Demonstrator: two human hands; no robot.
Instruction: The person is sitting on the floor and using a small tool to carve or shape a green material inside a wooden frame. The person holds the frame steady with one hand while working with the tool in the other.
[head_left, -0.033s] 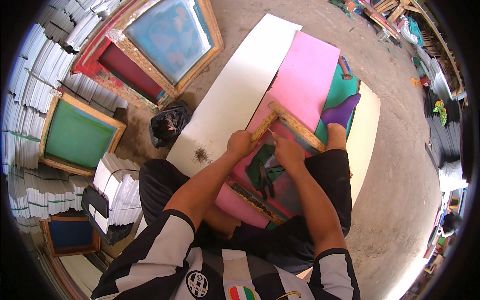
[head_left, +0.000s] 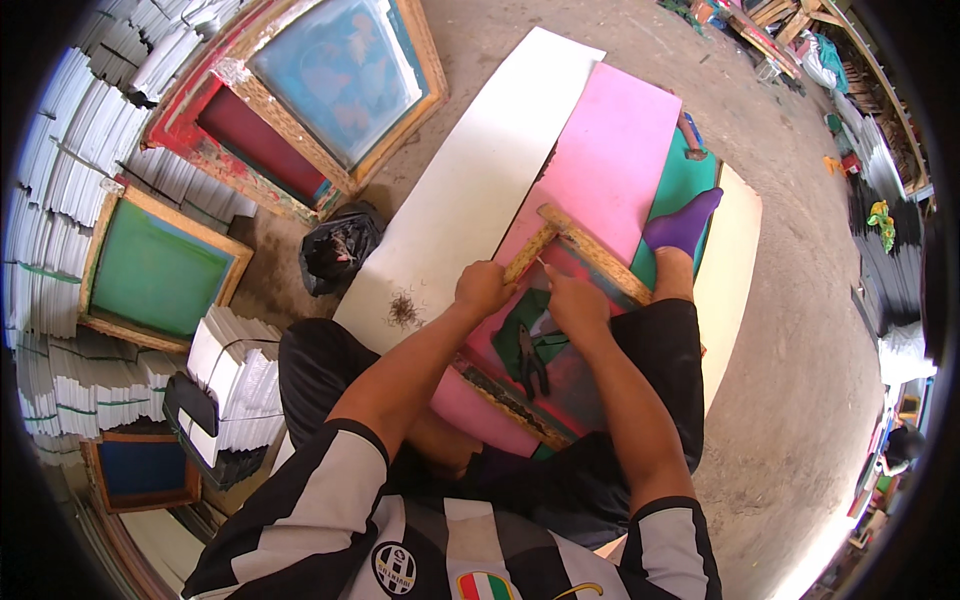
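Across my lap and the pink sheet lies a wooden screen-printing frame (head_left: 605, 265), its mesh stained red and grey. My left hand (head_left: 485, 290) is closed around the frame's left bar near the far corner. The right hand (head_left: 580, 303) is closed on a thin tool (head_left: 543, 262); only its slim tip shows, pointing at the inner edge of that bar, and the rest is hidden in the fist. Pliers (head_left: 530, 365) with dark handles rest inside the frame, over a dark green piece (head_left: 510, 335). To the left, a small heap of bent staples (head_left: 404, 310) sits on the white sheet.
Under the work lie a white sheet (head_left: 480, 150), a pink sheet (head_left: 620, 140) and a cream one (head_left: 735, 250). A hammer (head_left: 692, 138) lies beyond my purple-socked foot (head_left: 685, 222). Leftward are a black bag (head_left: 338, 245), several printing frames (head_left: 435, 60) and bundled paper stacks (head_left: 80, 140).
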